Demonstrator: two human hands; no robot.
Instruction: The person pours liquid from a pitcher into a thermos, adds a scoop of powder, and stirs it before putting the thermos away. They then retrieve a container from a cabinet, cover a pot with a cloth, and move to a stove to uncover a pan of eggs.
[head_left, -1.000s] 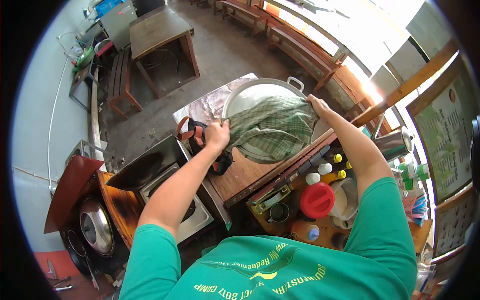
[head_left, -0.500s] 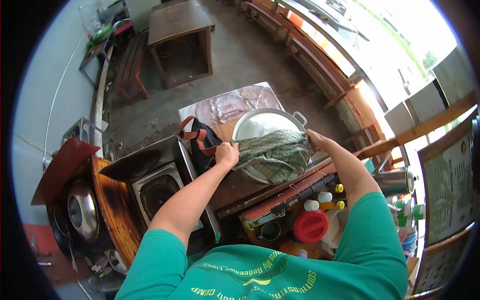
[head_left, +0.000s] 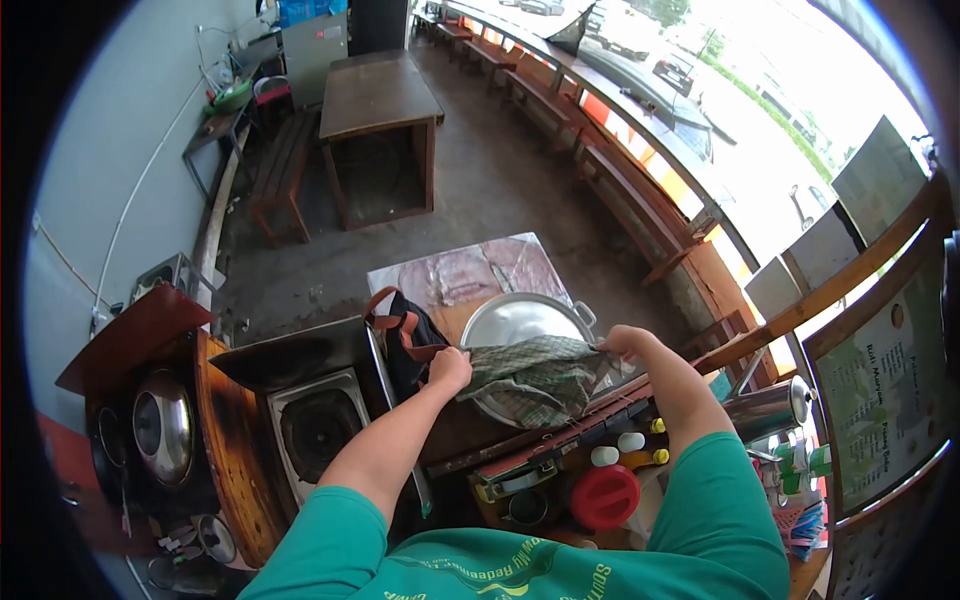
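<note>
A green checked cloth [head_left: 535, 378] is stretched between my two hands, over the near part of a large round metal pot [head_left: 525, 318] with a loop handle. My left hand [head_left: 450, 370] grips the cloth's left end, with the fingers closed. The right end is pinched in my right hand [head_left: 625, 343], beside the pot's handle. Just left of the pot stands a dark bag [head_left: 408, 345] with orange-brown straps, close to my left hand. The cloth hides the pot's near side.
A gas stove [head_left: 318, 430] is at the left, and a lidded pan [head_left: 163, 425] stands beyond it. Below my right arm are a red-lidded container [head_left: 605, 497] and bottles. A wooden table [head_left: 378, 92] and benches [head_left: 630, 205] occupy the room ahead.
The view has tilted up, so the scene sits lower. The cloth is pulled straighter along its top edge between my hands, which both still hold it.
</note>
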